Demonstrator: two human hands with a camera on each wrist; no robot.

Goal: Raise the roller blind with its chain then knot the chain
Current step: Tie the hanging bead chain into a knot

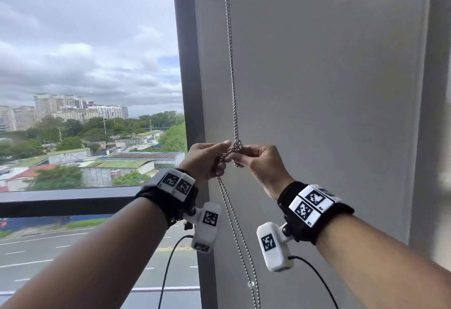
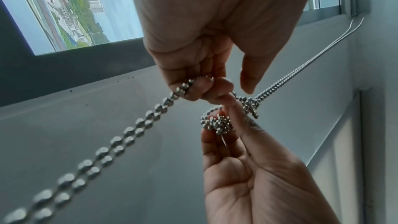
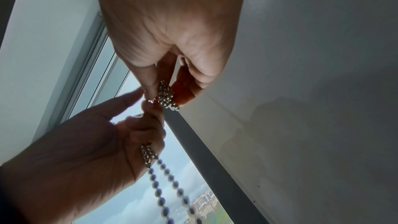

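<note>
A grey wall [image 1: 329,89] beside a city-view window [image 1: 85,77]. The chain [image 1: 231,64] hangs against it, its knot [image 1: 236,147] half-formed. Left hand [image 1: 207,160] grips the doubled strands below; right hand [image 1: 258,162] pinches the bunched loop. The blind seems raised; tightening remains.

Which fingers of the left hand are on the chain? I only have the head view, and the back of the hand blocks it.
Observer: In the left wrist view, the left hand has its curled fingers wrapped round the doubled chain.
Operator: Right hand?
Observer: The right hand pinches a bunched clump of beads between thumb and fingertips.
Operator: Knot closed?
Observer: Not tight: the left wrist view shows a separate wrap beside the clump, with a gap between them.
</note>
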